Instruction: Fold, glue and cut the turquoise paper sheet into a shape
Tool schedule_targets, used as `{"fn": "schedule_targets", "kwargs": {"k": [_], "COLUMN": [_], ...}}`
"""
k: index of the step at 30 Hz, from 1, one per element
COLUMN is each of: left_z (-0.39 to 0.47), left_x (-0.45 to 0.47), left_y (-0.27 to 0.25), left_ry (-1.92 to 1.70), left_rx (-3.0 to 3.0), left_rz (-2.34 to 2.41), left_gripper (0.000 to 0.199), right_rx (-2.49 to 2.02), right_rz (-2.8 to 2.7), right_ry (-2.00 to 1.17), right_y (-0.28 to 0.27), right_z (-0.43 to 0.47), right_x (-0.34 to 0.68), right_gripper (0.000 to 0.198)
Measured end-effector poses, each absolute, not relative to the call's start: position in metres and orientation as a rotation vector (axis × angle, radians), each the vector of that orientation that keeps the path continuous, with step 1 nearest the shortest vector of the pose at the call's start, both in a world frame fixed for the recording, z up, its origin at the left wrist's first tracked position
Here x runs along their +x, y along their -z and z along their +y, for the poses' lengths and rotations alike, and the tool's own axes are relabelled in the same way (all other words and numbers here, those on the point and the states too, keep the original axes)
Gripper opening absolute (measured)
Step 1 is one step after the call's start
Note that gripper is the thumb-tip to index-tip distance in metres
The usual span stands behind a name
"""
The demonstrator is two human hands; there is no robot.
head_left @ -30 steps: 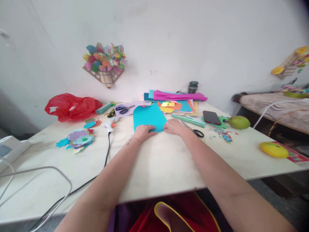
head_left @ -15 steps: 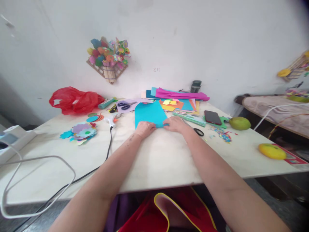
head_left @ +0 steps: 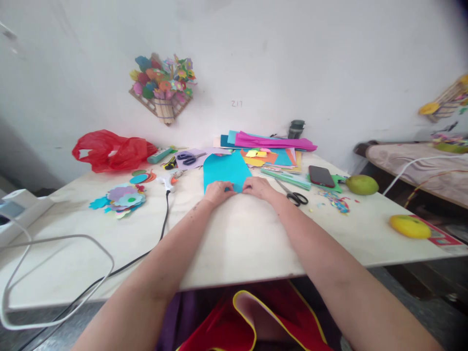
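A bright blue sheet of paper (head_left: 224, 168) lies on the white table in front of me, its near edge between my two hands. My left hand (head_left: 219, 192) is closed on the near left part of that edge, fingertips pinching it. At the near right part, my right hand (head_left: 257, 187) pinches the same edge, its fingers close to those of the left. Whether the edge is folded under the fingers is hard to make out. Black-handled scissors (head_left: 297, 198) lie just right of my right hand.
To the left are a white glue gun (head_left: 166, 184) with a black cord, paper flower shapes (head_left: 126, 197) and a red plastic bag (head_left: 113, 151). Rightward lie a phone (head_left: 321, 176), paper scraps (head_left: 336, 201), a green mango (head_left: 361, 185) and a yellow mango (head_left: 410, 227). Coloured sheets (head_left: 274, 141) lie behind.
My hands have shifted slightly along the near edge, the right one a little to the left. More of the scissors' handles shows now. The sheet stays in about the same place.
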State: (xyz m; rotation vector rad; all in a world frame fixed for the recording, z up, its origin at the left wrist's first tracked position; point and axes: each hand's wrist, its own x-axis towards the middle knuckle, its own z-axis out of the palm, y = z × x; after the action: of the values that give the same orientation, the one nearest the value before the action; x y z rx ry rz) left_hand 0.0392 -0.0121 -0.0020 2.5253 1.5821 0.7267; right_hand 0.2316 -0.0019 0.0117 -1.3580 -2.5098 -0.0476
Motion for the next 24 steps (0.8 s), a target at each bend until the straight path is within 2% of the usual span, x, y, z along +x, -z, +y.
{"fn": "schedule_targets", "kwargs": {"k": [5, 24], "left_z": [-0.007, 0.0], "left_x": [0.037, 0.039], "left_y": [0.004, 0.009], "left_ry": [-0.763, -0.719], "left_rx": [2.464, 2.461], "left_rz": [1.538, 1.552], "left_gripper": [0.021, 0.021], "right_rx": [-1.367, -1.403], "right_rz": [-2.452, -2.398], "right_ry": [-0.09, -0.058], "right_y": [-0.006, 0.002], "right_z": [0.002, 0.006], "right_x": [0.232, 0.223], "right_gripper": [0.012, 0.015]}}
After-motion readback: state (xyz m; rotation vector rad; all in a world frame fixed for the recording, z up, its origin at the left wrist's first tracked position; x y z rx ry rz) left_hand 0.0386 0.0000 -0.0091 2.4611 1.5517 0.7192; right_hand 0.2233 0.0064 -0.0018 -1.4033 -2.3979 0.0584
